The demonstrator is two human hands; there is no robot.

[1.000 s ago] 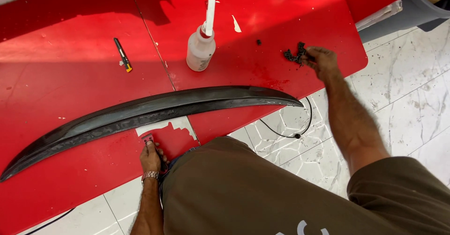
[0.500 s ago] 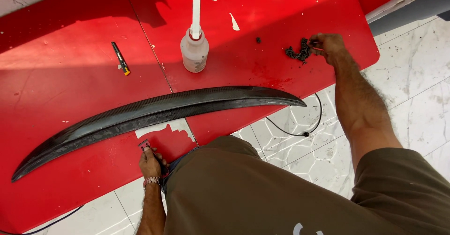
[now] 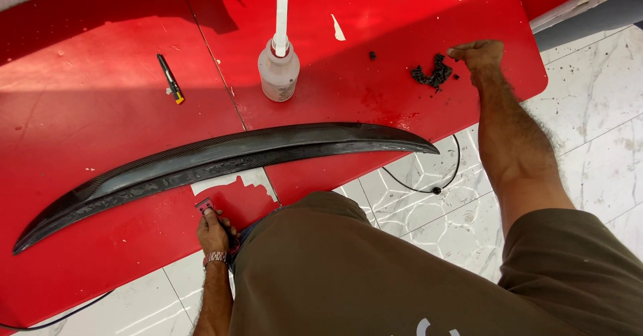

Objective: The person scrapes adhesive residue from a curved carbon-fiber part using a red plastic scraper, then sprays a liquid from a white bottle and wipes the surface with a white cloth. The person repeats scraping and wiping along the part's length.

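Here, right hand (image 3: 477, 52) beside black scraps (image 3: 433, 75)

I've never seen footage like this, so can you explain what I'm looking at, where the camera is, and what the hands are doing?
The camera sits on a person's head and looks down at their own two bare hands; no machine is involved. A red table carries a long, dark, curved panel, a white squeeze bottle with a tall nozzle and a small knife-like tool. The right hand reaches to a pile of black scraps. The left hand, wearing a wristwatch, rests at the table's near edge, its fingers on a small red object. A black cable lies on the tiled floor.
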